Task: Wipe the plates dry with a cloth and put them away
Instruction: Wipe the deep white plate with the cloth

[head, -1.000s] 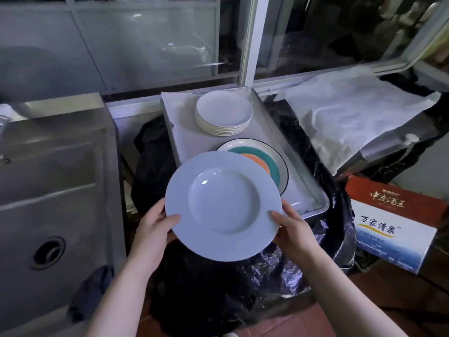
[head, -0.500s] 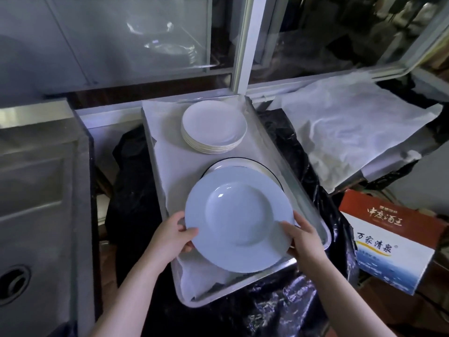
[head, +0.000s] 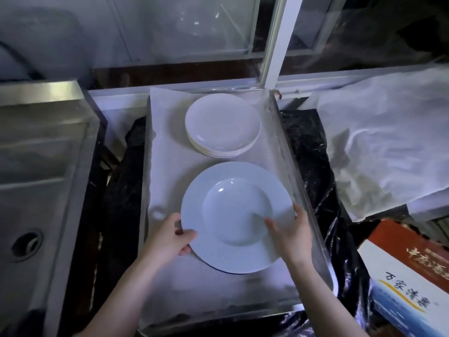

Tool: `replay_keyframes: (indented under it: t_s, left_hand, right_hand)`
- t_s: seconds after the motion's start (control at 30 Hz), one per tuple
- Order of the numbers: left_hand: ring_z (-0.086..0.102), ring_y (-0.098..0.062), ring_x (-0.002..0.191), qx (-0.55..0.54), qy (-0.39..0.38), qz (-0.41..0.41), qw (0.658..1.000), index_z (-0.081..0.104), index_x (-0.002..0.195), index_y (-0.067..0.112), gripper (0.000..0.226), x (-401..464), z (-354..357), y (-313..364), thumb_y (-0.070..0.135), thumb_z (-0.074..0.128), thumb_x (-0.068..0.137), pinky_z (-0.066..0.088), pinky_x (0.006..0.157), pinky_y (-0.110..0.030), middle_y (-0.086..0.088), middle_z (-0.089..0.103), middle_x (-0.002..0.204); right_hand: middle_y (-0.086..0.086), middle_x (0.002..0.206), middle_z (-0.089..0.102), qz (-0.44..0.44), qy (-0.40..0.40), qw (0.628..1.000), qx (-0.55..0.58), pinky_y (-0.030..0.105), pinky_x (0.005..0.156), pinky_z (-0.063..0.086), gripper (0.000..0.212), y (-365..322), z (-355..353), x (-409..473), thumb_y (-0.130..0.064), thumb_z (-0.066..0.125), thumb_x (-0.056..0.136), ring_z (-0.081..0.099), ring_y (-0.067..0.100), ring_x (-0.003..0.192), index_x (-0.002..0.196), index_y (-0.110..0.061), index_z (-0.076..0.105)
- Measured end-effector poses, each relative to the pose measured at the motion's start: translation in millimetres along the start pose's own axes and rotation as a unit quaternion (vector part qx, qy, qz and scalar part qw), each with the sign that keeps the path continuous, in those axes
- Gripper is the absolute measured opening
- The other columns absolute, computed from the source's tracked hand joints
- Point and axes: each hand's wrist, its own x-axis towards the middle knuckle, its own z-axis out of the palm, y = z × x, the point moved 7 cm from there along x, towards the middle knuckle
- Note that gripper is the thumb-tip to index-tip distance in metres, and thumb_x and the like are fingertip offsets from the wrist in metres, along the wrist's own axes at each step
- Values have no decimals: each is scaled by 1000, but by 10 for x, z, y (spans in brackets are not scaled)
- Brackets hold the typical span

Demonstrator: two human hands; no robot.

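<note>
A wide-rimmed pale blue plate [head: 237, 216] lies in the paper-lined metal tray [head: 313, 215], on top of another plate whose dark edge [head: 218, 269] peeks out below it. My left hand [head: 170, 237] grips its left rim, thumb on top and fingers under. My right hand [head: 290, 231] holds the right rim, thumb across the rim toward the bowl. A stack of several small white plates [head: 222, 126] sits at the far end of the tray. No cloth is in either hand.
A steel sink [head: 36, 190] with a drain hole [head: 25, 244] lies to the left. Black plastic sheeting [head: 308, 152] surrounds the tray. Crumpled white paper [head: 384, 147] covers a surface at right, above a printed carton [head: 410, 278]. Window frames [head: 277, 40] stand behind.
Both hands have carried the pale blue plate forward and down from in front of the tray onto the coloured plate in the tray, which it now covers.
</note>
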Motion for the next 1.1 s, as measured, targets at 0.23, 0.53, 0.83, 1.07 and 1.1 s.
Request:
replay_keyframes:
  t_s: [0.23,0.53,0.83,1.07,1.1]
  left_hand:
    - [71,-13,60,48,23,-22,998,52,94,29,23,-37,60,-47,24,71,82,59,70,-36,2,72,74]
    - [68,-10,56,64,32,-18,997,51,93,27,23,-69,59,-55,24,72,83,50,54,-23,-1,69,82]
    - [66,-6,76,113,45,9,992,47,108,34,54,-42,-17,-48,44,76,64,55,71,-35,10,67,87]
    - [55,-12,121,-85,63,21,994,25,145,41,94,223,10,-26,42,78,68,44,103,-46,9,55,135]
    - [55,-10,119,-110,67,23,991,27,145,40,90,273,25,-35,37,79,72,45,101,-43,9,54,135]
  right_hand:
    - [-5,111,63,-34,-6,999,-31,43,82,53,66,-21,32,56,-25,75,70,61,22,100,129,-27,45]
    - [3,117,30,-31,6,999,-37,34,104,33,71,39,80,70,-16,79,70,32,26,115,133,-14,46]
    - [7,134,49,-43,-21,999,-6,43,110,31,76,79,99,62,-33,75,73,36,23,127,140,-19,42]
    - [-6,150,38,-53,-69,995,-38,43,117,20,95,102,147,94,-48,72,74,26,21,136,151,-36,18]
    - [-6,150,39,-53,-68,996,-27,45,116,23,93,105,151,112,-42,75,75,28,22,137,150,-35,20]
